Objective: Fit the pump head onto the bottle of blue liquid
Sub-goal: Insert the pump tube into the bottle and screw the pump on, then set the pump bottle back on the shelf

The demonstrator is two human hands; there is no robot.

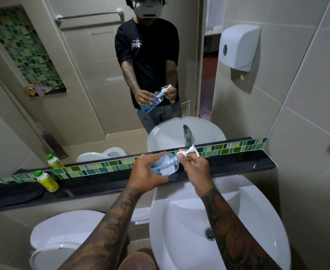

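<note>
A bathroom: a white ceramic washbasin (179, 221) under a wall mirror (82, 75), a white toilet (62, 236) beside it, beige wall tiles (306, 94), a white paper-towel dispenser (238, 47).

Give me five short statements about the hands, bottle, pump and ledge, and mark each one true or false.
1. The left hand holds the bottle. True.
2. The bottle stands upright on the ledge. False: it is held tilted above it.
3. The right hand grips the pump head. True.
4. The pump head lies in the sink. False: it is at the bottle's neck.
5. A yellow bottle stands on the ledge. True.
</note>
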